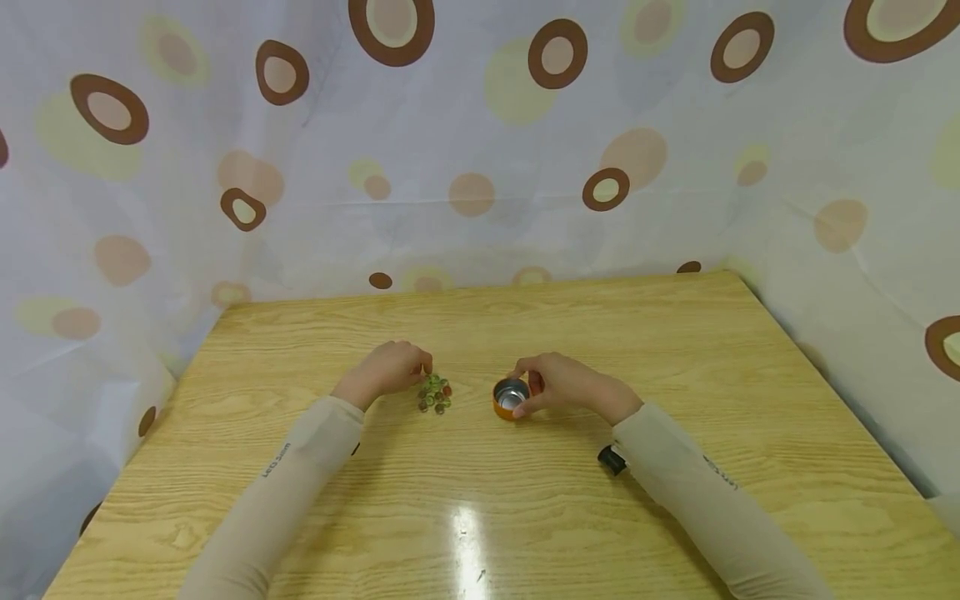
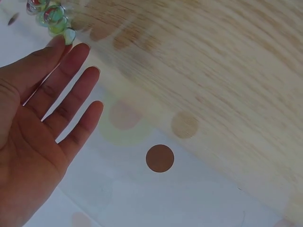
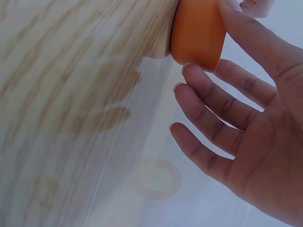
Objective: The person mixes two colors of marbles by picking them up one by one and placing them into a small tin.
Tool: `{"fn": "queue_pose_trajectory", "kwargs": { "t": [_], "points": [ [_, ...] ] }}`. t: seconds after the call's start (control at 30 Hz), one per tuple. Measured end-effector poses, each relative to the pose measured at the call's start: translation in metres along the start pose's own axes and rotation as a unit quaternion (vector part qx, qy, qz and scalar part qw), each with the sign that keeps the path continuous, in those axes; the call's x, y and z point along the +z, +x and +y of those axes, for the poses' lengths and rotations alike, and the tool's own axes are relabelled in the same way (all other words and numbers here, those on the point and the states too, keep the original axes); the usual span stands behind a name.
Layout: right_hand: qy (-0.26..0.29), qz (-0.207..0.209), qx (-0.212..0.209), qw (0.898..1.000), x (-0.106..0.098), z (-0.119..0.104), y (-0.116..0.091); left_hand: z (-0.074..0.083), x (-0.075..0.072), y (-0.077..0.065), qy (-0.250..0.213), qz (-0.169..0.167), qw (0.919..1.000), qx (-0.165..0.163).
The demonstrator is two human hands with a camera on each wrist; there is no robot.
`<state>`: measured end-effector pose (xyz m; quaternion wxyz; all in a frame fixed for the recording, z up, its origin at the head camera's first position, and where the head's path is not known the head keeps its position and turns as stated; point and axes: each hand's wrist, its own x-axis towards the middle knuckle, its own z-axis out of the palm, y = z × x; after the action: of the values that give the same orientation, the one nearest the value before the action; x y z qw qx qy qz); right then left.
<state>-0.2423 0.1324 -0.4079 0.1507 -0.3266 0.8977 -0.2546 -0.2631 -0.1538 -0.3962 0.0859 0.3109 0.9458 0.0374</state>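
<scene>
A small heap of shiny glass beads (image 1: 435, 395), mostly green and clear with a reddish one, lies on the wooden table left of centre. My left hand (image 1: 390, 368) is at the heap's upper left. In the left wrist view its thumb and index finger pinch a pale glass bead (image 2: 69, 36) at the heap's edge, and the other fingers stay extended. To the right stands a small orange cup (image 3: 199, 33) with a metallic inside, upright on the table. My right hand (image 1: 566, 385) grips the cup's right side between thumb and fingers. No beads show inside it.
The wood-grain table (image 1: 480, 475) has a bright light reflection near the front. A patterned white curtain (image 1: 480, 150) hangs behind it and along both sides. A small black object (image 1: 612, 460) sits by the right sleeve cuff.
</scene>
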Motion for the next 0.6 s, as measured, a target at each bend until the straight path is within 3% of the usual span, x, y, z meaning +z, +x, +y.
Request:
{"fn": "queue_pose_trajectory", "kwargs": {
  "t": [0.6],
  "points": [
    [0.006,-0.004,0.005,1.0,-0.0021,-0.0048,-0.0018,-0.0001,0.0046,0.0044,0.003,0.011,0.9999,-0.002]
  ]
}}
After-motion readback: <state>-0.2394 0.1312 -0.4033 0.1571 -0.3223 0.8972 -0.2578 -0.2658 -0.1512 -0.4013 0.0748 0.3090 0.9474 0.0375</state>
